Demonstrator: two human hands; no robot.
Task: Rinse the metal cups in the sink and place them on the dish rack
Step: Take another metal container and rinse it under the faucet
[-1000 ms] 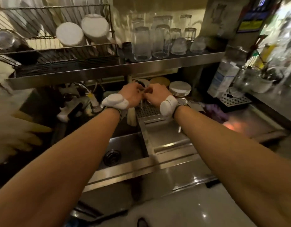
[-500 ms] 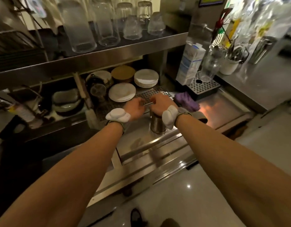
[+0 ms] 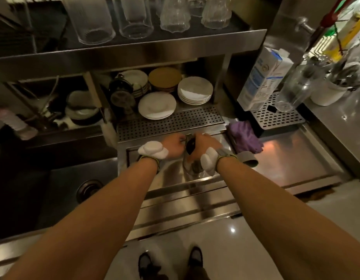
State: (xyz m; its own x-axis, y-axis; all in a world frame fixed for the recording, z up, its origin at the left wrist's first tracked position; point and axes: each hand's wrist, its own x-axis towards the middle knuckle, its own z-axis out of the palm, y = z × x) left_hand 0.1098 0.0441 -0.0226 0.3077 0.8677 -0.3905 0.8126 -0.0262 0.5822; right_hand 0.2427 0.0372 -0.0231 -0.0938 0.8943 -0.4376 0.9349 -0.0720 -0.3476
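Observation:
A metal cup (image 3: 192, 168) stands upright on the steel counter (image 3: 286, 158), right of the sink (image 3: 53, 195). My right hand (image 3: 208, 142) grips the cup from above at its rim. From the cup's left side my left hand (image 3: 173, 147) pinches a thin shiny part at the rim; what that part is I cannot tell. Both wrists carry white pads. A second grey metal cup (image 3: 249, 159) lies on its side just right of my right wrist. The sink basin is dark, with its drain (image 3: 89, 189) showing.
A perforated drain tray (image 3: 169, 122) runs behind my hands, with stacked plates (image 3: 195, 90) under the steel shelf (image 3: 134, 51). Upturned glasses (image 3: 90, 19) stand on that shelf. A purple cloth (image 3: 244, 137), a milk carton (image 3: 262, 77) and a glass bottle (image 3: 294, 89) are at the right.
My view has swung right and down, away from the sink and wire rack. Both hands came toward me from the drain tray with the cup, which now stands on the counter.

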